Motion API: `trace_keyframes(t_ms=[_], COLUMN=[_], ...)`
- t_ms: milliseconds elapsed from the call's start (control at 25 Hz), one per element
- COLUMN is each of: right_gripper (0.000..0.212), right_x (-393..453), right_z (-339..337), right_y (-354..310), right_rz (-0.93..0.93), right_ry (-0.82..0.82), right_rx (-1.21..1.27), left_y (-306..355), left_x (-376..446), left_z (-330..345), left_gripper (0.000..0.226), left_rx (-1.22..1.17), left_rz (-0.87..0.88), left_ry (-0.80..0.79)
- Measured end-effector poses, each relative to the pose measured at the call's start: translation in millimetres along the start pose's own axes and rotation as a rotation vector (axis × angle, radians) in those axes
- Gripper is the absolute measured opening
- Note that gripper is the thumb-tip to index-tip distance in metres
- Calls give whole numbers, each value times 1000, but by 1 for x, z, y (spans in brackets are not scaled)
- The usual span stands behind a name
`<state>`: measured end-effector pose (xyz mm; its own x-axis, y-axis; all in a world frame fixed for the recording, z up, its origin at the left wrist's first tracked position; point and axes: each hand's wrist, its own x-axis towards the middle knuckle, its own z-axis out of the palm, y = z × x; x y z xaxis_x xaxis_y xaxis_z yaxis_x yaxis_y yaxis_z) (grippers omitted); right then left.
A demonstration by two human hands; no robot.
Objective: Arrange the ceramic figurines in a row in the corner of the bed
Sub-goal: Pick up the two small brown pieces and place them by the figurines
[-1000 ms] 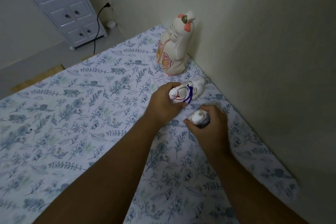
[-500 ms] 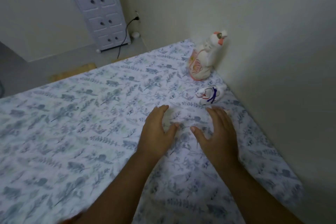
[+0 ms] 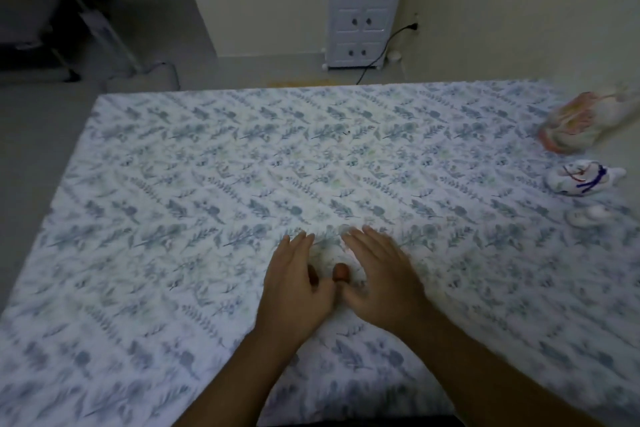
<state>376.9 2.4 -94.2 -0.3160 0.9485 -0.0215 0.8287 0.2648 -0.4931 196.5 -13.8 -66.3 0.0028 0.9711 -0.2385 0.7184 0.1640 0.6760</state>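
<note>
Three ceramic figurines stand in a line along the right edge of the bed, by the wall. Farthest is the tall white and pink figurine [image 3: 585, 121], blurred. Below it lies a small white figurine with red and blue lines [image 3: 581, 178]. Nearest is a tiny white figurine [image 3: 588, 215]. My left hand [image 3: 298, 284] and my right hand [image 3: 377, 274] hover side by side over the middle of the floral bedsheet [image 3: 207, 204], palms down, fingers spread, holding nothing. Both are well left of the figurines.
A white drawer cabinet [image 3: 363, 3] stands against the far wall beyond the bed, with a black cable [image 3: 381, 52] plugged in beside it. Grey floor lies left of the bed. Dark furniture [image 3: 52, 10] fills the top left corner.
Both hands let go of the two small figurines and drew back to the bed's middle. The view swung left, so the figurines now sit at the right edge.
</note>
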Motion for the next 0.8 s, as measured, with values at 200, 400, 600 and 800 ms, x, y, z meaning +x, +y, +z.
trace_keyframes(t_ms=[200, 400, 600, 800], right_gripper=[49, 23, 22, 17], right_x=[3, 0, -35, -98], right_z=[35, 24, -30, -99], right_y=[-15, -20, 37, 149], right_rz=[181, 378, 503, 716], right_ry=[-98, 55, 292, 551], right_rx=[164, 325, 338, 309], left_y=[-42, -25, 49, 157], left_x=[6, 19, 44, 60], left_z=[4, 10, 57, 158], left_gripper=[55, 19, 19, 27], left_rx=[-88, -170, -181, -161], left_rz=[-14, 35, 265, 447], left_ry=[-127, -98, -171, -295])
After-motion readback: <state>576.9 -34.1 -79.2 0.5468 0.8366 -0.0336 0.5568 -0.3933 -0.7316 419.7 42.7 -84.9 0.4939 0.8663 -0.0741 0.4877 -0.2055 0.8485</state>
